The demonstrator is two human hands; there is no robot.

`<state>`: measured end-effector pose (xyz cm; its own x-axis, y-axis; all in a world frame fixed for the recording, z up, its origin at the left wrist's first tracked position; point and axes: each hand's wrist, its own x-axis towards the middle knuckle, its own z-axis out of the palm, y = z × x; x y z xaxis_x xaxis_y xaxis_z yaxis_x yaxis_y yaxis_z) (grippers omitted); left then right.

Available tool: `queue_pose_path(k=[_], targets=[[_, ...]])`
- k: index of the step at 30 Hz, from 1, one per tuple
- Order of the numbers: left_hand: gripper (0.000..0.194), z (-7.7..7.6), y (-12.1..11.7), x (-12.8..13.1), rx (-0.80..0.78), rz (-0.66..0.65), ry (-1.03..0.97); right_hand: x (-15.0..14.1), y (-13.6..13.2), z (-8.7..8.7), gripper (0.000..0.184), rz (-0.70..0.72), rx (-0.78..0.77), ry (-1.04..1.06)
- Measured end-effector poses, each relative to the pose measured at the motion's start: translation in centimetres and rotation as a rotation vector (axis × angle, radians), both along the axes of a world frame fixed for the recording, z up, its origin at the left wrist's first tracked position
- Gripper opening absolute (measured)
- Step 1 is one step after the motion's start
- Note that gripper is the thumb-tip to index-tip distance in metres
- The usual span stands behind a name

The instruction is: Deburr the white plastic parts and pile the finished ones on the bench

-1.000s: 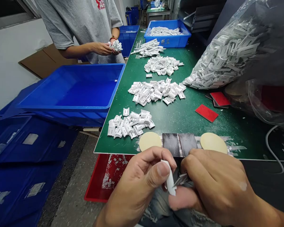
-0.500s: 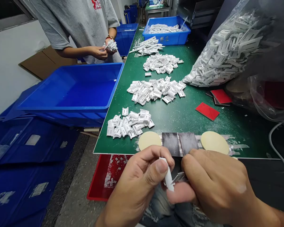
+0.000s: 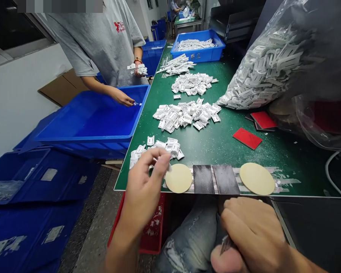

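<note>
My left hand (image 3: pixel 144 181) hangs over the table's front edge, its fingertips just above a pile of white plastic parts (image 3: pixel 156 148). No part shows in it, and its fingers are slightly apart. My right hand (image 3: pixel 248 229) is low, beside my knee in torn jeans (image 3: pixel 190 239), and pinches a small grey metallic strip (image 3: pixel 226 244). Between my hands, a cream disc (image 3: pixel 178 178) and a dark rectangular pad (image 3: pixel 216 179) lie on the green mat. A co-worker's hand (image 3: pixel 121 98) reaches over a blue crate; the other hand (image 3: pixel 138 70) holds white parts.
A large blue crate (image 3: pixel 88 125) stands left of the green table (image 3: pixel 216 151). More white parts lie in piles and fill a clear bag (image 3: pixel 261 72) and a blue tray (image 3: pixel 197 47). Red pads (image 3: pixel 247 138) lie nearby. A red tray (image 3: pixel 152 227) sits below the edge.
My left hand has moved away from my right, up and left over the pile, and the white part is gone from it. The co-worker's hand has dropped to the crate.
</note>
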<state>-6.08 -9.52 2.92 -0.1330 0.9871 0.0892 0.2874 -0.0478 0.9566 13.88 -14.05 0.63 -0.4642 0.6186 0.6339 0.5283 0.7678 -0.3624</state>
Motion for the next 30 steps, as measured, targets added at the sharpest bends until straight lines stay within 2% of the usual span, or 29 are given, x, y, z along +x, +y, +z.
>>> queue_pose_path(k=[1,3,5,7,9,14,18,20,23,24,26,28,30], targets=[[0.018,-0.3,1.5,-0.4,0.08,-0.016,0.276,0.0,-0.1,-0.5,0.054,0.0,-0.034,0.03],[0.02,-1.0,4.5,-0.8,0.168,-0.177,0.715,0.2,-0.3,-1.2,0.055,0.004,-0.089,0.077],[0.018,-1.8,6.6,-1.0,0.184,-0.357,0.942,0.5,-0.5,-1.6,0.056,0.012,-0.117,0.092],[0.014,-2.1,7.7,-1.0,0.167,-0.465,1.023,1.0,-0.6,-1.7,0.058,0.009,-0.145,0.081],[0.011,-2.1,8.2,-0.9,0.153,-0.505,1.066,1.6,-0.7,-1.8,0.059,-0.011,-0.168,0.079],[0.022,-1.8,10.8,1.9,0.196,-0.435,1.139,2.4,-0.8,-2.0,0.061,-0.079,-0.21,0.152],[0.022,-3.3,14.3,5.1,0.229,-0.411,1.149,2.2,-1.2,-1.5,0.051,-0.077,-0.286,0.242],[0.019,-3.8,14.9,5.8,0.25,-0.424,1.148,2.1,-1.3,-1.4,0.039,-0.068,-0.431,0.291],[0.019,-3.6,13.2,5.5,0.31,-0.446,1.123,1.7,-0.8,-1.6,0.025,-0.165,-0.775,0.515],[0.02,-3.2,11.8,5.1,0.333,-0.448,1.109,1.5,-0.4,-1.8,0.027,-0.217,-0.905,0.64],[0.024,-2.2,8.3,4.2,0.382,-0.452,1.072,0.9,0.4,-2.2,0.046,-0.247,-1.135,0.9],[0.025,-1.3,4.2,2.8,0.456,-0.484,1.026,0.1,1.1,-2.4,0.058,-0.143,-1.28,1.036],[0.022,-0.7,0.4,1.3,0.635,-0.618,0.949,-0.7,1.2,-2.2,0.053,-0.008,-1.281,1.023]])
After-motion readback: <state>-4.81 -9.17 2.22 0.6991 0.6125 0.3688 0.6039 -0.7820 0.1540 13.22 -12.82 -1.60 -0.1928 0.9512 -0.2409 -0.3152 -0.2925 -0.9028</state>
